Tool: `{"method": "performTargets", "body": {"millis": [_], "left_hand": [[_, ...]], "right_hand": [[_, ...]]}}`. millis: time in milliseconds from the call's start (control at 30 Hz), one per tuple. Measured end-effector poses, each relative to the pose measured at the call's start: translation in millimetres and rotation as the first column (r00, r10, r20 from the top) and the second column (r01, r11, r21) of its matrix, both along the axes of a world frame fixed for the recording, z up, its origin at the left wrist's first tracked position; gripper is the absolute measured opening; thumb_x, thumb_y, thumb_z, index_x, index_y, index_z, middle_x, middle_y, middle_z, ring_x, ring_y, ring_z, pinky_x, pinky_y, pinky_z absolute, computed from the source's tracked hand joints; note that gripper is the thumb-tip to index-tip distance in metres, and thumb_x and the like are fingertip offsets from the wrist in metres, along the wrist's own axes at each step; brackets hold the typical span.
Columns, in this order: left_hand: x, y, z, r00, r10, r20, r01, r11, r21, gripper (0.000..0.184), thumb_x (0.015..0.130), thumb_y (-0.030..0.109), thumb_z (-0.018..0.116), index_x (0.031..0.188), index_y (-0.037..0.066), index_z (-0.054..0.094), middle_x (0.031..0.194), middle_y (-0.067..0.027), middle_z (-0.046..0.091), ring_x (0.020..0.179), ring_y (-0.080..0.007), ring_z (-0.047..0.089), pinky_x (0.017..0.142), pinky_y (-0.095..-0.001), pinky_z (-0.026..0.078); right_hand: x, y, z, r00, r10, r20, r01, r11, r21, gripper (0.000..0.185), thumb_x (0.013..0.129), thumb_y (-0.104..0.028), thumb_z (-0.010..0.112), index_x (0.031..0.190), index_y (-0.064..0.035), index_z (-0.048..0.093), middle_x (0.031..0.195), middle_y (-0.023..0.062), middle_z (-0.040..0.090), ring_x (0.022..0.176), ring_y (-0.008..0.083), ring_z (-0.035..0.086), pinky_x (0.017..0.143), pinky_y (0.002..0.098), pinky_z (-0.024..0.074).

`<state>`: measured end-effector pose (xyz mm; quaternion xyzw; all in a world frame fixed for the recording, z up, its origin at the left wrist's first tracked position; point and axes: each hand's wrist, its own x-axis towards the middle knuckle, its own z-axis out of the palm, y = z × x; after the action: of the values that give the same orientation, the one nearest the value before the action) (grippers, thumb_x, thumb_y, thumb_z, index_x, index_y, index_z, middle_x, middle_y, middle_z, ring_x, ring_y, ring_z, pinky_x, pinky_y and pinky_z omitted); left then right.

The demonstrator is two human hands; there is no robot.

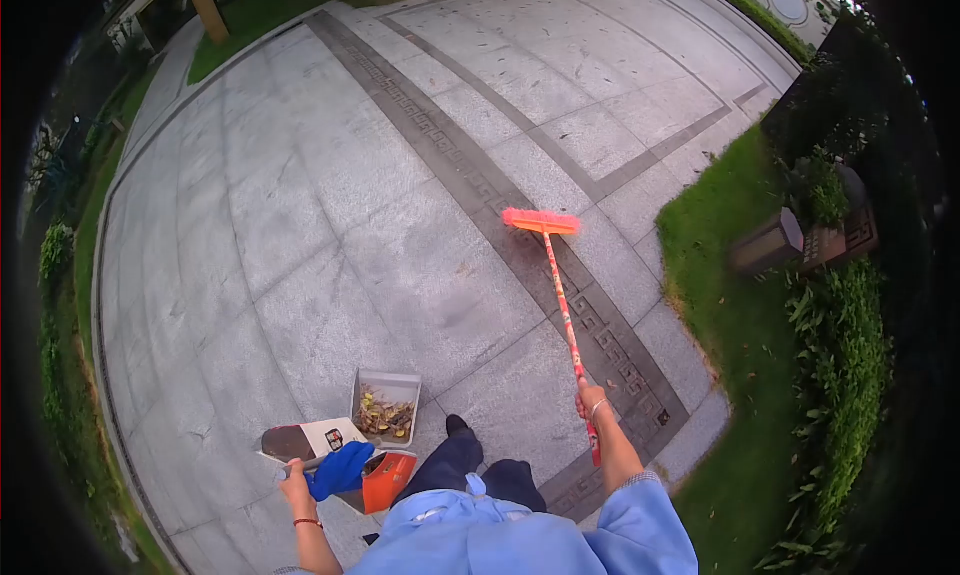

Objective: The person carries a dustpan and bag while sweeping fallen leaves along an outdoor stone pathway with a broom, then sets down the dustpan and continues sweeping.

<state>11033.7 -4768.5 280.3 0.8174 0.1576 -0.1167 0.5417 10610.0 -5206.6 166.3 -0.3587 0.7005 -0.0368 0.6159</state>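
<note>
I see dry leaves [383, 415] in a squarish pan [397, 381], right hand [592, 400] clamped round broom [566, 317], grip of left hand [296, 486] unclear.

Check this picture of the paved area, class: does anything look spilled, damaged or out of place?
Nothing looks clearly damaged or spilled. The far paving looks untidy, though: small dark bits, probably fallen leaves, lie scattered there, whereas the leaves in the dustpan are gathered together.
</note>
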Motion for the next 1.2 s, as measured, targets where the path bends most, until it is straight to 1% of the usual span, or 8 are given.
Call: {"method": "performTargets", "body": {"millis": [267, 333, 433, 567, 633, 733, 1033, 1200], "left_hand": [[36.8, -76.9, -6.8, 1.000, 0.003, 0.027, -0.001, 0.999, -0.054, 0.014, 0.069, 0.004, 0.058, 0.082, 0.004, 0.062, 0.075, -0.0014, 0.055, 0.065, -0.0099, 0.049, 0.060, -0.0234, 0.039], [47.0, -93.9, -10.9, 0.999, 0.000, 0.032, 0.002, 0.999, -0.054, 0.014, 0.068, 0.004, 0.058, 0.082, 0.003, 0.062, 0.076, -0.0020, 0.056, 0.066, -0.0104, 0.049, 0.061, -0.0236, 0.040], [68.9, -121.3, -14.5, 0.998, 0.048, 0.046, -0.047, 0.999, -0.021, 0.014, 0.067, 0.003, 0.058, 0.081, 0.002, 0.061, 0.077, -0.0037, 0.057, 0.069, -0.0123, 0.051, 0.064, -0.0249, 0.041], [99.0, -179.0, -5.5, 0.992, 0.099, 0.080, -0.104, 0.993, 0.063, 0.015, 0.066, 0.004, 0.059, 0.081, 0.000, 0.059, 0.081, -0.0076, 0.058, 0.073, -0.0160, 0.054, 0.068, -0.0283, 0.043], [107.2, -208.6, 0.1, 0.985, 0.130, 0.118, -0.140, 0.987, 0.084, 0.017, 0.066, 0.005, 0.060, 0.082, -0.001, 0.058, 0.082, -0.0092, 0.058, 0.075, -0.0174, 0.055, 0.069, -0.0295, 0.043], [126.2, -241.5, 8.8, 0.973, 0.170, 0.154, -0.185, 0.979, 0.087, 0.020, 0.065, 0.007, 0.061, 0.082, -0.002, 0.057, 0.082, -0.0100, 0.058, 0.074, -0.0182, 0.055, 0.069, -0.0303, 0.044], [153.2, -333.6, 24.1, 0.969, 0.206, 0.136, -0.218, 0.972, 0.085, 0.014, 0.064, 0.006, 0.061, 0.077, 0.000, 0.059, 0.075, -0.0059, 0.058, 0.068, -0.0165, 0.054, 0.066, -0.0300, 0.043], [215.2, -418.7, 2.0, 0.989, 0.137, 0.061, -0.142, 0.987, 0.074, 0.012, 0.065, 0.005, 0.059, 0.076, 0.001, 0.061, 0.074, -0.0045, 0.058, 0.066, -0.0158, 0.054, 0.062, -0.0296, 0.043]], "right_hand": [[-58.2, 182.5, 85.8, 0.961, 0.153, -0.231, -0.162, 0.986, -0.021, 0.054, 0.080, -0.052, 0.047, 0.063, -0.0021, 0.058, 0.052, 0.0089, 0.054, 0.042, 0.0228, 0.052, 0.039, 0.0356, 0.0399], [-142.1, 223.3, -50.2, 0.756, 0.478, -0.447, -0.579, 0.807, -0.115, 0.060, 0.078, -0.056, 0.044, 0.076, 0.0002, 0.063, 0.067, 0.0182, 0.061, 0.063, 0.0334, 0.061, 0.057, 0.0418, 0.0458], [-135.7, 180.3, -61.9, 0.679, 0.583, -0.446, -0.565, 0.803, 0.189, 0.062, 0.077, -0.058, 0.041, 0.086, -0.0008, 0.063, 0.081, 0.0231, 0.060, 0.084, 0.0387, 0.057, 0.072, 0.0430, 0.0436], [28.9, -26.2, -30.2, 0.770, 0.473, -0.428, -0.531, 0.847, -0.021, 0.057, 0.079, -0.051, 0.042, 0.086, 0.0009, 0.063, 0.082, 0.0244, 0.060, 0.088, 0.0387, 0.056, 0.076, 0.0422, 0.0425], [104.3, -116.4, -29.6, 0.954, 0.235, -0.187, -0.237, 0.971, 0.012, 0.048, 0.080, -0.044, 0.049, 0.063, -0.0003, 0.057, 0.053, 0.0083, 0.054, 0.044, 0.0182, 0.053, 0.041, 0.0322, 0.0415], [192.7, -234.6, -11.4, 0.945, 0.271, -0.185, -0.288, 0.955, -0.073, 0.045, 0.082, -0.041, 0.048, 0.059, -0.0021, 0.052, 0.048, 0.0053, 0.048, 0.037, 0.0154, 0.046, 0.035, 0.0303, 0.0375], [88.3, -202.8, -29.2, 0.957, 0.283, 0.061, -0.290, 0.941, 0.174, 0.047, 0.078, -0.046, 0.052, 0.077, 0.0011, 0.057, 0.063, 0.0098, 0.057, 0.050, 0.0200, 0.055, 0.047, 0.0319, 0.0463], [119.4, -235.9, -41.7, 0.889, 0.382, -0.250, -0.324, 0.914, 0.243, 0.051, 0.071, -0.042, 0.059, 0.093, 0.0042, 0.060, 0.087, 0.0184, 0.061, 0.078, 0.0252, 0.061, 0.071, 0.0347, 0.0470]]}}
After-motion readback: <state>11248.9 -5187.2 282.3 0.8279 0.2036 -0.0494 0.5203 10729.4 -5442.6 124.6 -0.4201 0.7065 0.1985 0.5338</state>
